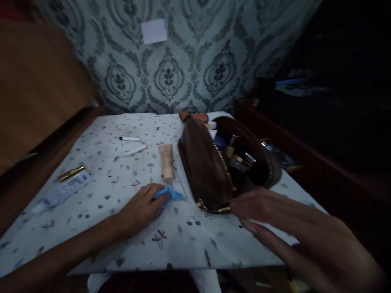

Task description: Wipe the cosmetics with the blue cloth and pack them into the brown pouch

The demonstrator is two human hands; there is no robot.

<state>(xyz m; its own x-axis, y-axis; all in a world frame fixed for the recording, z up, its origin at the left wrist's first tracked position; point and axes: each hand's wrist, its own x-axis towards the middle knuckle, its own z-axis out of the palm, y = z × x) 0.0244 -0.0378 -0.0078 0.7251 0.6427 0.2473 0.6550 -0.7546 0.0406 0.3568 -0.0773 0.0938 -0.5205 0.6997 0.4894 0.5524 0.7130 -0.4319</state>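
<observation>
My left hand (pixel 143 209) rests on the table, its fingers closed around a crumpled blue cloth (pixel 169 194). Just beyond the cloth lies a beige squeeze tube (pixel 166 162). A brown makeup bag (pixel 204 162) with a gold zipper stands unzipped on the right, cosmetics bottles and compacts showing inside it. At the near corner of this bag, my right hand (pixel 275 219) has its fingertips and thumb pinched on the zippered edge. That hand is slightly blurred, and it hides part of the bag's near end.
Two white pens (pixel 136 149) lie toward the back of the patterned tablecloth (pixel 119 232). On the left are a gold tube (pixel 71 173) and a white-and-purple tube (pixel 65 188). An orange-brown case (pixel 198 117) sits behind the bag. Dark wooden furniture (pixel 293 158) borders the right side.
</observation>
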